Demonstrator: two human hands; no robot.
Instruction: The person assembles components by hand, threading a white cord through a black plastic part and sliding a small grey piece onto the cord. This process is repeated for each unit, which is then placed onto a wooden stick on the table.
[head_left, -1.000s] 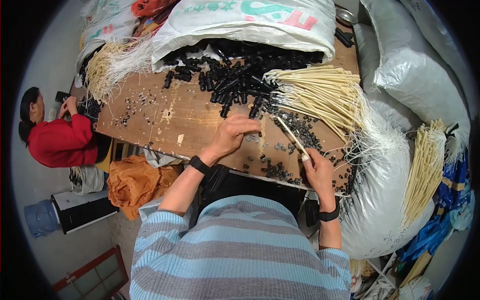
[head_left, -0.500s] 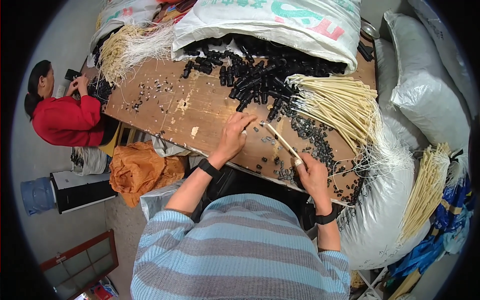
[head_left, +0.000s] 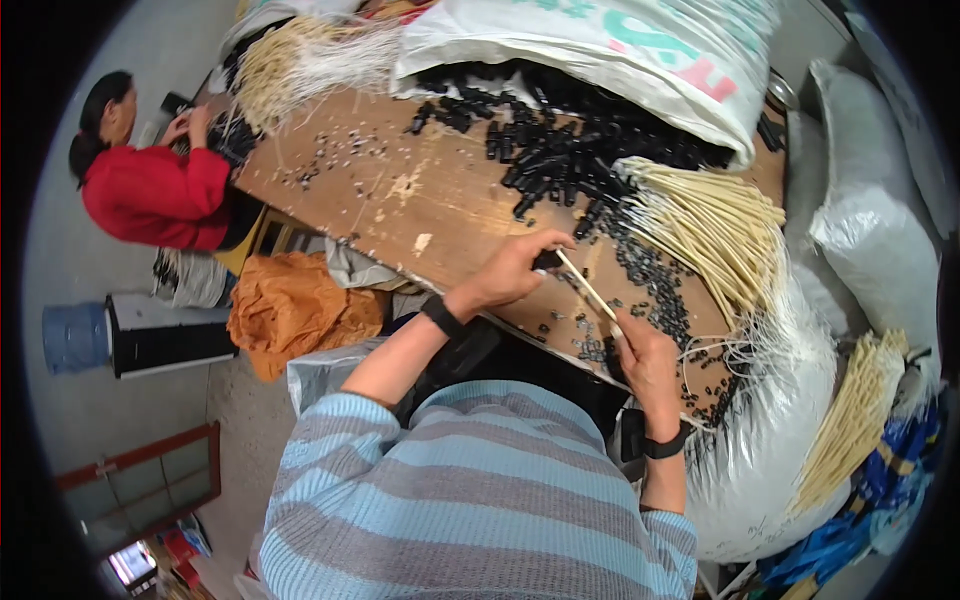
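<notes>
My left hand is closed around a short black plastic fitting above the table's near side. A thin cream-coloured tube slants from this fitting down to my right hand, whose fingers pinch its lower end. The tube's upper tip meets the fitting or lies right beside it; I cannot tell if it is inside. Small dark clips are scattered beyond and beside my right hand. Farther off lies a heap of similar black fittings, spilling from a white woven sack.
A bundle of cream tubes with white strings lies on the wooden table at right, another bundle at far left. Full white sacks stand along the right. At left, a person in red handles something dark. An orange sack sits below the table edge.
My left hand has moved right to the tube's upper tip, and a black fitting now shows in it. The right hand still holds the tube. The whole view has shifted slightly.
</notes>
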